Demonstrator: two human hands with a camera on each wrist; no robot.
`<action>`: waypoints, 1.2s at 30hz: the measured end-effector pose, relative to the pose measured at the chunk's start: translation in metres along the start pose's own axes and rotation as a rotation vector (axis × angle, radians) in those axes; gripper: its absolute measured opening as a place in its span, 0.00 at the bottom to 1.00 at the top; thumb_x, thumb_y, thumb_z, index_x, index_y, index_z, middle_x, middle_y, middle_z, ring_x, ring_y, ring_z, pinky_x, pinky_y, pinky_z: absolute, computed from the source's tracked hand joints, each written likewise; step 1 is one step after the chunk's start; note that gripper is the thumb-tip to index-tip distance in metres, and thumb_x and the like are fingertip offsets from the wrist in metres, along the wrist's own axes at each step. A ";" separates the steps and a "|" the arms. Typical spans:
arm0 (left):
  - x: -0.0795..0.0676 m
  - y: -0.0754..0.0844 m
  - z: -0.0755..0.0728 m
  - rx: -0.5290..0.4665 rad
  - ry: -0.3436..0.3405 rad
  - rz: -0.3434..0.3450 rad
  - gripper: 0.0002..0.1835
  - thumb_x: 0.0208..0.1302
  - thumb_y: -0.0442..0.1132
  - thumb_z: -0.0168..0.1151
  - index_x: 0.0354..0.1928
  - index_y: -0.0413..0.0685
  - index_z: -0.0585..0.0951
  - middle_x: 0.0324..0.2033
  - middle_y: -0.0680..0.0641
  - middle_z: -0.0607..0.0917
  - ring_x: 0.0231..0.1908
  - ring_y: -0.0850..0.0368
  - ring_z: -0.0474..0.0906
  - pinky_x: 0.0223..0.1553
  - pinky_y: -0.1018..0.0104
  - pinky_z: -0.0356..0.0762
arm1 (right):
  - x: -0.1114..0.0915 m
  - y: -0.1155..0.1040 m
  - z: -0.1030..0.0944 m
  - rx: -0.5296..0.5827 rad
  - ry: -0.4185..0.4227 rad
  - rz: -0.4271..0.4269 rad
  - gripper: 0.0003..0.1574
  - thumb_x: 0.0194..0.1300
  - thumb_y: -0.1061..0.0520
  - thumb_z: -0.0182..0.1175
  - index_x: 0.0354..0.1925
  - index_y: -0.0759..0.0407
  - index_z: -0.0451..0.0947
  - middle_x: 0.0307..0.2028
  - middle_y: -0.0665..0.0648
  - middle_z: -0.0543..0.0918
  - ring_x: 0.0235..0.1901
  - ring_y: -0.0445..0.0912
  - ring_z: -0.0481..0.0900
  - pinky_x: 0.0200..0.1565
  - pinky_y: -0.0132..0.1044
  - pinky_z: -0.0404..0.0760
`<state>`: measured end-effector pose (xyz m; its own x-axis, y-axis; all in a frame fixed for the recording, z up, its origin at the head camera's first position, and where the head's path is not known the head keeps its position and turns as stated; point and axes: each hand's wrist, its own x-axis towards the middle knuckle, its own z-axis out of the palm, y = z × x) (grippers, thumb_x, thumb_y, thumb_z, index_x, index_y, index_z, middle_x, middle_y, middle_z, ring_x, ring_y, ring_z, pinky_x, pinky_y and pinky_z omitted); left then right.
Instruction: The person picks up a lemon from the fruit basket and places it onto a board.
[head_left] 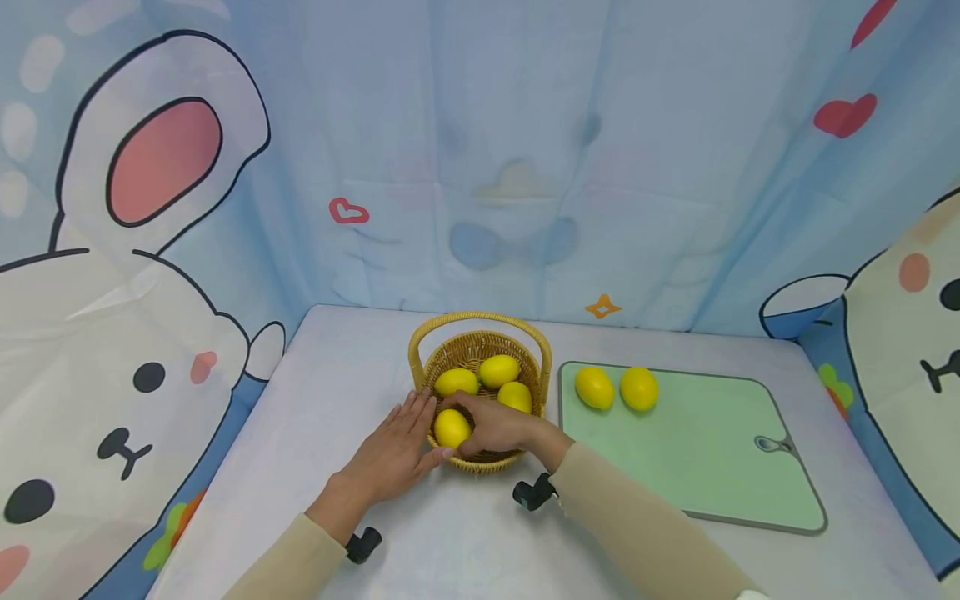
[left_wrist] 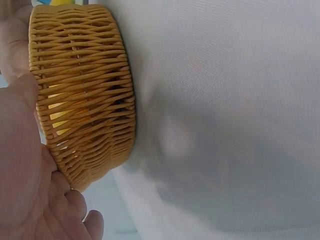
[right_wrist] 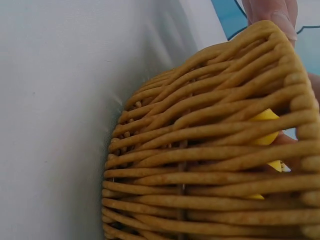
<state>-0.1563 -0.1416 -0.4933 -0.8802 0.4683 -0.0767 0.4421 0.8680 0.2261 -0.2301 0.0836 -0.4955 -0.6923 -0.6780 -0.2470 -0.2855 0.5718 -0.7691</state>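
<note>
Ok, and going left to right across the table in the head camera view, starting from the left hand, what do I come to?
Left hand, wicker basket, left lemon on the green cutting board, right lemon beside it, then the board's hanging hole.

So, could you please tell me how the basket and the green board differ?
The basket is woven, round and deep, while the board is flat and roughly rectangular. The basket is golden tan; the board is pale green. The basket has a tall arched handle; the board has none. Both rest on the table and bear yellow lemons.
</note>
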 end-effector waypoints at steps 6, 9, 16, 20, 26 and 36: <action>0.000 0.000 0.000 -0.009 -0.005 -0.003 0.50 0.80 0.71 0.36 0.85 0.39 0.47 0.85 0.41 0.46 0.85 0.46 0.39 0.84 0.47 0.48 | -0.002 -0.001 0.001 -0.048 0.007 -0.062 0.49 0.64 0.55 0.74 0.78 0.48 0.66 0.76 0.53 0.71 0.68 0.50 0.73 0.72 0.52 0.71; 0.001 0.001 0.000 -0.019 -0.003 -0.003 0.50 0.80 0.72 0.36 0.85 0.39 0.48 0.85 0.41 0.46 0.85 0.46 0.39 0.84 0.47 0.48 | -0.004 -0.003 0.000 -0.080 0.023 -0.091 0.48 0.64 0.55 0.74 0.78 0.48 0.67 0.75 0.53 0.72 0.68 0.51 0.73 0.71 0.53 0.72; 0.001 0.001 0.000 -0.024 -0.009 -0.008 0.50 0.79 0.72 0.38 0.84 0.39 0.49 0.85 0.42 0.46 0.85 0.46 0.39 0.84 0.47 0.48 | -0.020 -0.007 -0.012 -0.084 0.167 -0.060 0.48 0.63 0.56 0.76 0.77 0.51 0.68 0.73 0.57 0.74 0.66 0.54 0.77 0.66 0.57 0.78; 0.001 0.002 0.000 -0.023 -0.008 -0.030 0.49 0.80 0.71 0.39 0.84 0.40 0.49 0.85 0.43 0.45 0.85 0.47 0.40 0.84 0.48 0.48 | -0.031 -0.008 -0.020 -0.015 0.255 -0.045 0.49 0.64 0.57 0.76 0.78 0.50 0.66 0.74 0.58 0.74 0.65 0.56 0.78 0.66 0.58 0.80; 0.001 0.007 -0.001 -0.020 0.006 -0.037 0.48 0.81 0.69 0.41 0.84 0.37 0.51 0.85 0.40 0.47 0.84 0.45 0.42 0.83 0.47 0.50 | -0.046 -0.005 -0.025 0.065 0.327 -0.048 0.49 0.66 0.55 0.75 0.79 0.48 0.65 0.72 0.59 0.74 0.60 0.57 0.81 0.56 0.47 0.87; 0.000 0.009 -0.002 -0.043 0.013 -0.038 0.48 0.81 0.68 0.43 0.84 0.37 0.51 0.85 0.40 0.47 0.84 0.44 0.41 0.83 0.47 0.50 | -0.082 -0.011 -0.032 0.174 0.375 -0.058 0.50 0.66 0.58 0.75 0.78 0.43 0.63 0.70 0.59 0.74 0.60 0.57 0.82 0.55 0.41 0.88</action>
<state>-0.1529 -0.1343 -0.4894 -0.8987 0.4324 -0.0732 0.4004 0.8771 0.2652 -0.1913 0.1474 -0.4483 -0.8811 -0.4729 0.0071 -0.2372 0.4288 -0.8717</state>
